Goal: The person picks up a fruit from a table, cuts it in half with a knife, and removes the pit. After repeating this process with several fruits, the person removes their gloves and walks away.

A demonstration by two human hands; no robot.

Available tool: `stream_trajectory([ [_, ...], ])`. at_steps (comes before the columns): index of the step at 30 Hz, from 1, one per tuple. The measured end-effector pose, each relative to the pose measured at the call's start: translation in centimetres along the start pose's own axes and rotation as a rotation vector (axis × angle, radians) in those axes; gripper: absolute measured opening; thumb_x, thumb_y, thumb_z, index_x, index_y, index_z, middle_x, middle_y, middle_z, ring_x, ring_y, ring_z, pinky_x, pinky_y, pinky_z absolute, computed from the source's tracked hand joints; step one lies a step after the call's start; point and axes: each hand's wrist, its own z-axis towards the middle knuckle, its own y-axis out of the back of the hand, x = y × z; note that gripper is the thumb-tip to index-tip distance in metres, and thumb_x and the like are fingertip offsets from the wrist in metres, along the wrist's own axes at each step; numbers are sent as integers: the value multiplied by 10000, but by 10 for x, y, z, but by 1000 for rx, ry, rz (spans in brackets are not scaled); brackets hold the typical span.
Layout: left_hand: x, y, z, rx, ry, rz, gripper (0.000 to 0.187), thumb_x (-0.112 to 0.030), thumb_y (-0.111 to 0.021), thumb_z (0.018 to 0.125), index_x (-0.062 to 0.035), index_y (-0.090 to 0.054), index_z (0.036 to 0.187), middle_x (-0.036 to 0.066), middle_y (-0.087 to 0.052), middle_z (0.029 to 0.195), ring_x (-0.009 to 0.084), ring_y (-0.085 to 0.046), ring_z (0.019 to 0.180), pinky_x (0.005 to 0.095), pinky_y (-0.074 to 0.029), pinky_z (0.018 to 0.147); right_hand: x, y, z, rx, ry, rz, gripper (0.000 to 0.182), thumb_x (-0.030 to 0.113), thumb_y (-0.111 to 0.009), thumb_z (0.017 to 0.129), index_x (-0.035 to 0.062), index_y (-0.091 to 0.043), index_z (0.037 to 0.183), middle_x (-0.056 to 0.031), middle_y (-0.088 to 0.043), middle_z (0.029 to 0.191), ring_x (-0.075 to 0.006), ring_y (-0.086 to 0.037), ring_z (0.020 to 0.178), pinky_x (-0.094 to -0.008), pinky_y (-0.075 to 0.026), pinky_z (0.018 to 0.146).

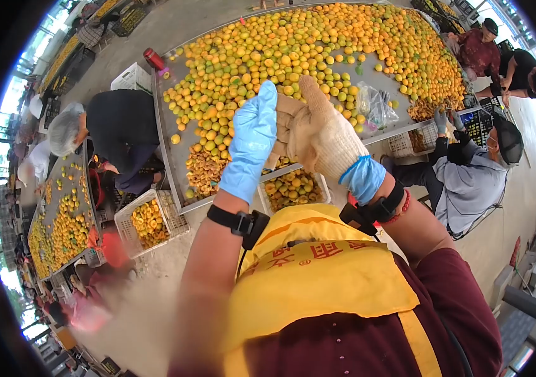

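My hands are raised together in front of the yellow apron (318, 276), over the near edge of a metal sorting table (177, 166). My left hand (252, 138) wears a thin blue glove and points upward. Its palm side is against the tan fingers of a work glove (288, 119), and its fingers appear closed on them, partly hidden. The work glove covers my right hand (331, 135), with a blue cuff showing at the wrist. My right thumb sticks up and the other fingers stretch toward the left hand. Whole orange-yellow fruits (262, 63) cover the table beyond.
Cut fruit pieces (205, 173) lie at the table's near edge. A crate of cut fruit (293, 190) stands just below my hands, another crate (148, 223) to the left. A clear plastic bag (375, 107) and a red bottle (153, 60) rest on the table. People work on both sides.
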Motion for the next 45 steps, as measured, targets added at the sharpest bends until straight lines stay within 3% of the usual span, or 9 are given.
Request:
stream_trajectory([
  [5,-1,25,3,5,-62,22,352,-366,-677,1039,-78,-730,844,-78,-587,721,15,-489,645,239,-426,561,-14,10,0,142,26,-243,725,517,-399,1108,-21,-309,1584,-196,-479,1545,-329,-500,1398,-435,-365,1175],
  [11,-7,19,2,-62,-151,-60,293,-291,-718,1019,-83,-749,815,-85,-593,734,13,-470,629,233,-415,558,-9,-9,-28,65,54,-95,800,570,-399,1089,-97,-379,1529,-228,-495,1522,-308,-448,1440,-480,-327,1227],
  [20,-42,-5,-15,114,-42,122,363,-327,-710,1023,-95,-670,746,-107,-502,677,6,-412,630,247,-359,538,10,14,-19,253,66,35,793,620,-297,1087,-30,-419,1526,-211,-552,1485,-366,-555,1337,-519,-378,1167],
  [24,-36,-11,-13,74,179,135,328,-325,-720,1014,-84,-674,797,-94,-548,717,12,-472,654,234,-432,576,7,0,-26,133,81,-11,784,623,-274,1088,-18,-445,1506,-207,-566,1471,-366,-591,1287,-519,-395,1147],
  [30,-44,-6,-11,-31,-45,-181,229,-263,-755,988,-97,-706,839,-42,-695,803,21,-615,677,215,-512,593,15,-14,-30,139,45,-60,840,643,-297,1076,-25,-325,1584,-208,-499,1541,-361,-492,1412,-514,-331,1211],
  [35,-56,1,-14,-87,-64,-41,173,-204,-770,975,-92,-723,851,-43,-698,781,25,-627,677,213,-517,591,11,-18,-36,336,73,-130,887,667,-278,1069,0,-168,1643,-172,-248,1694,-283,-232,1572,-432,-152,1289],
  [39,-45,-1,-12,-91,-97,-129,178,-213,-765,980,-88,-722,861,-42,-698,824,17,-606,706,196,-502,625,12,-20,-43,267,31,-155,876,665,-251,1075,17,-142,1653,-150,-235,1701,-269,-228,1573,-420,-132,1291],
  [44,-45,-10,12,-71,-52,-174,247,-302,-731,1008,-89,-727,884,-50,-696,831,22,-592,744,199,-477,650,8,-18,-22,126,-914,2819,589,422,-497,1025,105,-456,1520,-29,-467,1578,-253,-340,1515,-442,-156,1284],
  [45,-41,-10,11,-27,8,-119,266,-315,-725,1011,-88,-730,873,-57,-692,826,16,-570,735,212,-462,639,4,-16,-17,129,-913,2825,589,422,-497,1025,105,-456,1520,-29,-467,1578,-253,-340,1515,-442,-156,1284],
])
